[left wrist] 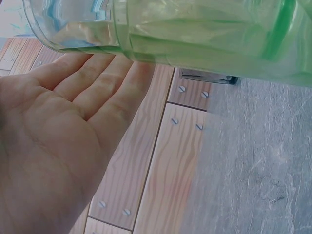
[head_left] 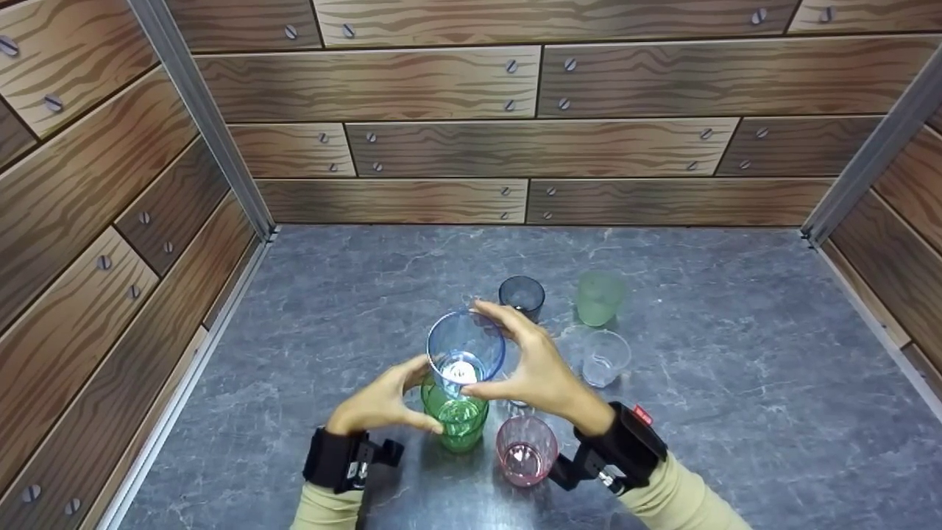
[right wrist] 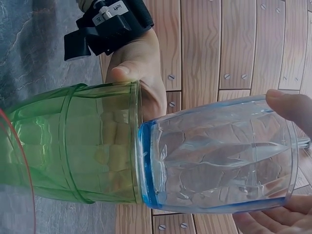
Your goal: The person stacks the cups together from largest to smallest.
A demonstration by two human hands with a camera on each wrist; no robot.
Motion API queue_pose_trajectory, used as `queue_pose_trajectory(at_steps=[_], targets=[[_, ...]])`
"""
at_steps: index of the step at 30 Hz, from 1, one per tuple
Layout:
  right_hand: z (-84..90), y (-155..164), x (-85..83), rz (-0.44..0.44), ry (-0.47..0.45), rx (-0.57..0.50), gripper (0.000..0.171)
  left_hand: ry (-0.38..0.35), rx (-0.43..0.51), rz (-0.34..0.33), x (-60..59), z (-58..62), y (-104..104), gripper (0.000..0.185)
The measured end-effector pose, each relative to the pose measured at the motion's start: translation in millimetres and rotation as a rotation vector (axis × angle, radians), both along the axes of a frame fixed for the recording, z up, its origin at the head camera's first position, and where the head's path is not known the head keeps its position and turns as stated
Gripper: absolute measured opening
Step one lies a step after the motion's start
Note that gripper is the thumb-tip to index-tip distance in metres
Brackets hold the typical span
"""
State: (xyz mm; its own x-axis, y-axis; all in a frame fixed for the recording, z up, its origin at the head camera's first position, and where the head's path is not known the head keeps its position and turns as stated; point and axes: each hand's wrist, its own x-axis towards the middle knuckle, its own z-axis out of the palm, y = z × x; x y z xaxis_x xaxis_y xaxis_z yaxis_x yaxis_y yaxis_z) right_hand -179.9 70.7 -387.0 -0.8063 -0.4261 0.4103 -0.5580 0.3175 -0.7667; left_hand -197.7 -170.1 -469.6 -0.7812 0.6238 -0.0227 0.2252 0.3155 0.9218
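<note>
My right hand [head_left: 541,372] grips a clear blue-tinted cup [head_left: 465,335] near its rim, thumb on one side and fingers on the other. The cup is upright, its base at the mouth of the upper of two stacked green cups [head_left: 462,427]. Whether the base is inside that mouth I cannot tell. Around the upper green cup, my left hand [head_left: 383,397] has its thumb on the near side and its fingers behind. In the right wrist view, the blue cup's thick base [right wrist: 148,165] lies right by the green rim [right wrist: 136,146].
A pink cup [head_left: 526,450] stands just right of the green stack. Farther back are a dark grey cup [head_left: 522,293], a frosted green cup [head_left: 599,298] and a clear cup [head_left: 607,357]. Wood-patterned walls [head_left: 441,147] enclose the grey marbled table [head_left: 736,353].
</note>
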Motion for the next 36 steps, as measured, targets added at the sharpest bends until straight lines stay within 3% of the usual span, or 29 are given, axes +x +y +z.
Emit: queue_pose_trajectory(at_steps=[36], targets=[[-11.1,-1.5,4.4,0.056,-0.039,0.003,0.094,-0.004,0.038,-0.023,-1.7,-0.7,0.7,0.091]])
